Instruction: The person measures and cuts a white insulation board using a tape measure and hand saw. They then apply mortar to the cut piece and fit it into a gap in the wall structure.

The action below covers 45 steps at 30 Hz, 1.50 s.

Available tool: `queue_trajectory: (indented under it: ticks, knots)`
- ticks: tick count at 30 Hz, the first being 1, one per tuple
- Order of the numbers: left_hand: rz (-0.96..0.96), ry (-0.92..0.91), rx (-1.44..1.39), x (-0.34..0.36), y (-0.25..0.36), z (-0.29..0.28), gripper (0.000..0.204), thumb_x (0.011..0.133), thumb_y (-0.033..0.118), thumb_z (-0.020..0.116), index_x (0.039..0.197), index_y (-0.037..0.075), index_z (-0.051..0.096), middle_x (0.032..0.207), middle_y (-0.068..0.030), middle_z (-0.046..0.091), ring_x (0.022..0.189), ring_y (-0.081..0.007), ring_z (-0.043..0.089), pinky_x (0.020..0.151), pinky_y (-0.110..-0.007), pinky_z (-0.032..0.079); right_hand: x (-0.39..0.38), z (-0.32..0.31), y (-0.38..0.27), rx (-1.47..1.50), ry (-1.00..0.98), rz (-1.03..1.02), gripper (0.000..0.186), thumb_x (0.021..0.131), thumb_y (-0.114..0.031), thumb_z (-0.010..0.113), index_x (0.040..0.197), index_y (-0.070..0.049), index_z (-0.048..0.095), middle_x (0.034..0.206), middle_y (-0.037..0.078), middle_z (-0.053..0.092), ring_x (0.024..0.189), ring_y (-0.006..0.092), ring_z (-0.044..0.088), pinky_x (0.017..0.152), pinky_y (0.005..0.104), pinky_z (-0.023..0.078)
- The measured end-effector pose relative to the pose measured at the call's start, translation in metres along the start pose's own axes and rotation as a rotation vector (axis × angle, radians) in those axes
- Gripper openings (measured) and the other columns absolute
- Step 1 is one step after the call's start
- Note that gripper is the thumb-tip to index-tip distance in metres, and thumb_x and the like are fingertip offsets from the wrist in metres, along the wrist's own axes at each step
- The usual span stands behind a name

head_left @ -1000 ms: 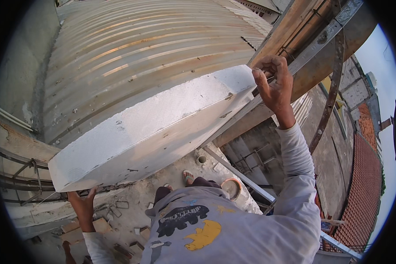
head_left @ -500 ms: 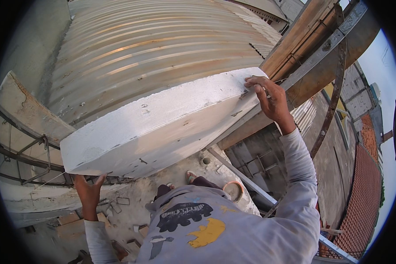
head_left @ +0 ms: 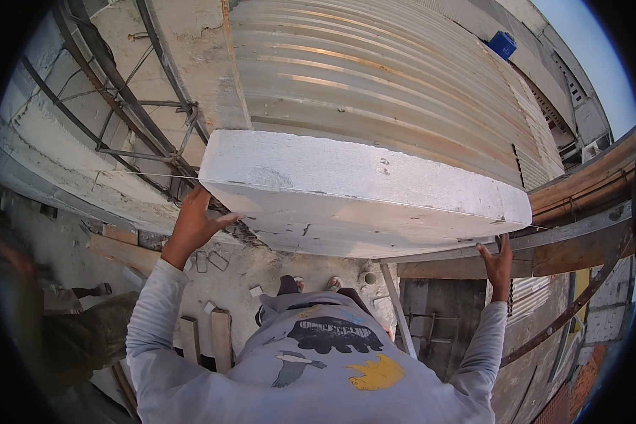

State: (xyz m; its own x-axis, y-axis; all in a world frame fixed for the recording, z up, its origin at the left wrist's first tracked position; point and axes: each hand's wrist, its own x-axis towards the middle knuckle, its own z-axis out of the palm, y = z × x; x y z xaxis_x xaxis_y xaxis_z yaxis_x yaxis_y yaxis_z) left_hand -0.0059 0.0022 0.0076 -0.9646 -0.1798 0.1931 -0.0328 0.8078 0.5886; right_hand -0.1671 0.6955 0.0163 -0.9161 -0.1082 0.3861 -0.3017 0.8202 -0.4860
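Note:
A white block wall (head_left: 374, 205) with a rough, pale top runs across in front of me. It looks like lightweight concrete, with small dark chips on its near face. At its left end, my left hand (head_left: 194, 226) has its fingertips by the upper corner and its thumb stretched out along the near face. My right hand (head_left: 498, 265) is below the right end, fingers apart and pointing up, near the face's lower right edge; whether it touches is unclear. A thin taut string (head_left: 145, 174) reaches the wall's left corner.
Tied steel bars (head_left: 145, 106) stand left of the wall. Beyond it lies a corrugated roof (head_left: 374, 78). A metal beam (head_left: 579, 233) and wooden formwork (head_left: 586, 180) extend right. Wood pieces (head_left: 221, 339) lie below on the left, near another person's trousers (head_left: 85, 339). A round pipe opening (head_left: 368, 278) is near my feet.
My view has turned, so the wall lies more level and the steel bars show more. My right hand has left the wall's top right end and come down on its near side. My left hand stays at the left end.

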Motion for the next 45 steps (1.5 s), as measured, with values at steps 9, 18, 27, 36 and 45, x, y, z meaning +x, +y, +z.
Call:
queue_trajectory:
  ticks: [9, 18, 27, 36, 45]
  knots:
    - [-0.112, -0.1, 0.159, -0.009, -0.007, -0.012, 0.065, 0.079, 0.04, 0.092, 0.128, 0.005, 0.07, 0.122, -0.0198, 0.072, 0.116, -0.0405, 0.064, 0.101, -0.049, 0.053, 0.044, 0.014, 0.048, 0.027, -0.456, 0.119, 0.08, 0.074, -0.019, 0.096, 0.137, 0.008, 0.056, 0.133, 0.02, 0.065, 0.124, 0.0321, 0.06, 0.11, 0.0434, 0.045]
    - [-0.231, -0.075, 0.251, -0.002, 0.017, -0.007, 0.07, 0.075, 0.034, 0.096, 0.132, 0.004, 0.068, 0.134, -0.0214, 0.066, 0.124, -0.0407, 0.062, 0.106, -0.047, 0.051, 0.044, 0.015, 0.068, -0.141, -0.514, 0.063, 0.082, 0.072, -0.035, 0.098, 0.133, 0.005, 0.06, 0.129, 0.02, 0.068, 0.12, 0.0315, 0.062, 0.108, 0.0436, 0.047]
    - [-0.35, -0.099, 0.198, -0.029, -0.042, 0.007, 0.062, 0.076, 0.008, 0.092, 0.131, -0.002, 0.065, 0.125, -0.022, 0.071, 0.116, -0.037, 0.068, 0.102, -0.045, 0.051, 0.052, 0.008, 0.031, -0.217, -0.685, -0.051, 0.086, 0.085, -0.046, 0.084, 0.147, 0.003, 0.051, 0.146, 0.026, 0.058, 0.134, 0.0407, 0.055, 0.116, 0.0452, 0.042]
    - [-0.19, -0.044, 0.266, -0.044, -0.082, 0.013, 0.068, 0.072, 0.005, 0.092, 0.131, -0.007, 0.061, 0.126, -0.0226, 0.07, 0.116, -0.0373, 0.066, 0.104, -0.044, 0.049, 0.042, 0.009, 0.065, -0.229, -0.683, -0.071, 0.08, 0.089, -0.045, 0.081, 0.15, -0.002, 0.051, 0.154, 0.022, 0.052, 0.143, 0.0396, 0.047, 0.121, 0.0468, 0.035]
    - [-0.187, -0.079, 0.306, -0.05, -0.079, 0.007, 0.076, 0.071, 0.002, 0.091, 0.137, -0.008, 0.056, 0.133, -0.0259, 0.065, 0.122, -0.0408, 0.062, 0.108, -0.047, 0.046, 0.038, 0.001, 0.056, -0.05, -0.666, -0.036, 0.065, 0.094, -0.04, 0.077, 0.146, -0.007, 0.058, 0.15, 0.018, 0.058, 0.139, 0.0387, 0.052, 0.12, 0.047, 0.038]
